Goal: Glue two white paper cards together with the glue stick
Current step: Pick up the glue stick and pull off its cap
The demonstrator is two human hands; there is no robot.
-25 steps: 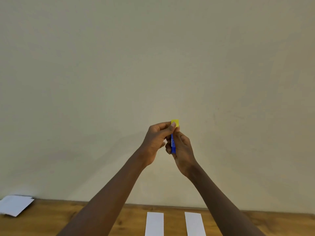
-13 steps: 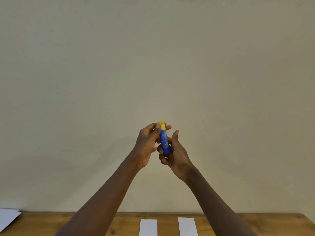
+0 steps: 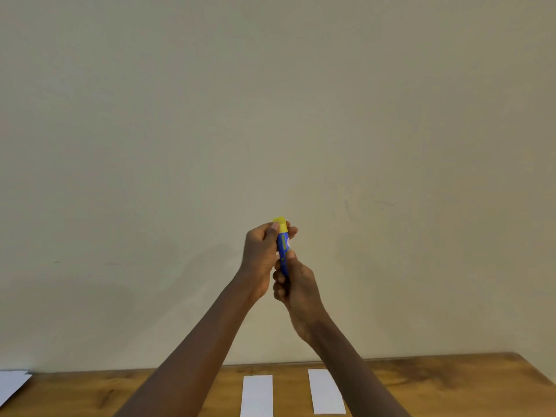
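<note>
I hold a blue glue stick [image 3: 283, 247] with a yellow cap [image 3: 280, 224] upright in front of the wall, well above the table. My left hand [image 3: 261, 254] pinches the cap end between thumb and fingers. My right hand [image 3: 296, 288] grips the lower part of the blue barrel. Two white paper cards lie side by side on the wooden table [image 3: 436, 386] below my arms: the left card [image 3: 257, 395] and the right card [image 3: 325, 391]. The right card's near corner is hidden by my right forearm.
More white paper [image 3: 12, 383] lies at the table's far left edge. A plain beige wall [image 3: 301, 115] rises directly behind the table. The table's right corner shows at the lower right.
Both hands stay on the glue stick. My right hand has slid lower on the barrel, showing more blue. The view has tilted down, showing more of the table and cards.
</note>
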